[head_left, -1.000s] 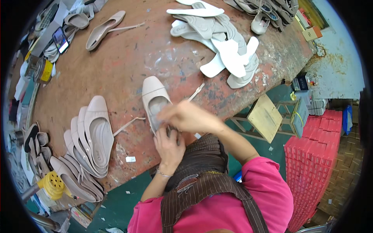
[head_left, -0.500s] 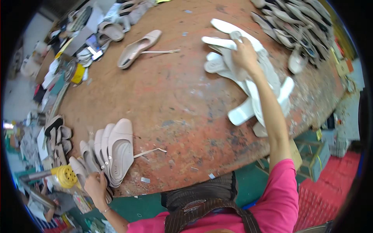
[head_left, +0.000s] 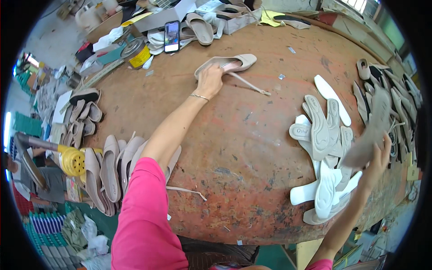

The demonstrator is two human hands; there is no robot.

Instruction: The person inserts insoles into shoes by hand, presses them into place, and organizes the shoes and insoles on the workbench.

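- We see the left hand (head_left: 209, 81) reached far across the rust-coloured worktable (head_left: 252, 157), fingers closed on the heel end of a beige flat shoe (head_left: 229, 64) – the shoe lies on the table, toe pointing away to the right.
- A thin beige strap (head_left: 248, 83) trails from that shoe toward the pile of white insoles (head_left: 321, 148).
- Right hand (head_left: 377, 158) is raised just right of the insole pile, fingers pinching a grey-beige insole (head_left: 371, 130); the piece is motion-blurred, so we can't tell the exact grip.
- The insole pile sits on the table's right part, well apart from the shoe.
- Left of the left forearm, near the table's near edge – a row of beige shoe uppers (head_left: 110, 168) on edge, a yellow perforated can (head_left: 73, 160) just beside them.
- Beyond the shoe, at the far edge: a phone (head_left: 172, 36) standing upright and a round tin (head_left: 137, 53).
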